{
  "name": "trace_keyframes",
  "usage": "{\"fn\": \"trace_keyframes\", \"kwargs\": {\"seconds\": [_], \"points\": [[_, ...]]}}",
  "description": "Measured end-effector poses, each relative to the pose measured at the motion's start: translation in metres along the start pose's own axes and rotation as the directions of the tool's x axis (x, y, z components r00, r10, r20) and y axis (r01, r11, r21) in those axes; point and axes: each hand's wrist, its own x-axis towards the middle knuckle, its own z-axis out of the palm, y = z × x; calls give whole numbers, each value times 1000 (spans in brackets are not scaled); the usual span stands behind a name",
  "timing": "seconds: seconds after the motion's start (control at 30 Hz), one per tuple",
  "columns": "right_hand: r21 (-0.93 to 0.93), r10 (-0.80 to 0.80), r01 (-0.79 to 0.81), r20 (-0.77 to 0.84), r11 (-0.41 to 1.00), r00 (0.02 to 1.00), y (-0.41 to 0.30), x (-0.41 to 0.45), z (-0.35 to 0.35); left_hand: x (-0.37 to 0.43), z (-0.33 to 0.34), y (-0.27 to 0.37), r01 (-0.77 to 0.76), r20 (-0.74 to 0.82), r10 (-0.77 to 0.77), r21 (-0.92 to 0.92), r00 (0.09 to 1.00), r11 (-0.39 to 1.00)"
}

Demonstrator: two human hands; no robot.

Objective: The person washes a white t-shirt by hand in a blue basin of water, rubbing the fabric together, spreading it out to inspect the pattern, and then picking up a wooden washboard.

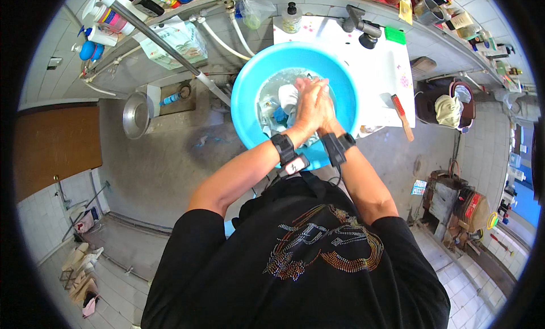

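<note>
A large light-blue plastic basin stands before me, partly over the white flower-printed sink counter. Cloudy, sudsy water lies in it, along with wet fabric: a white piece and a blue bit show. My left hand and my right hand meet over the middle of the basin, pressed together with fingers stretched away from me. The white fabric touches the left hand's side. Whether cloth is caught between the palms is hidden.
A red-bristled wooden brush overhangs the counter's right edge. Behind the basin are a pump bottle, a dark faucet and a green sponge. A metal pole slants down at left. A laundry-filled bin stands right.
</note>
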Motion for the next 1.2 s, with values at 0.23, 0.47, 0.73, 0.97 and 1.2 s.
{"fn": "trace_keyframes", "kwargs": {"seconds": [0.23, 0.47, 0.73, 0.97, 1.2], "points": [[202, 433, -414, -59, 887, 899, 2, -17, 40, 28, -59, -74, 252, 53, -248, -80, 967, 964], [219, 441, -396, -227, 892, 868, -15, -13, 32, 4, -87, -82, 94, 279, -66, -87, 958, 992], [-262, 578, -547, 56, 795, 814, -48, -39, 27, 1, -127, -56, 368, 102, -376, -544, 921, 754], [-50, 231, -243, -175, 969, 957, -57, -31, 35, -20, -120, -48, 113, -73, -142, -309, 987, 944], [134, 237, -197, -472, 971, 849, -26, -23, 38, -45, -66, 13, -79, 243, 66, 44, 968, 996]]}}
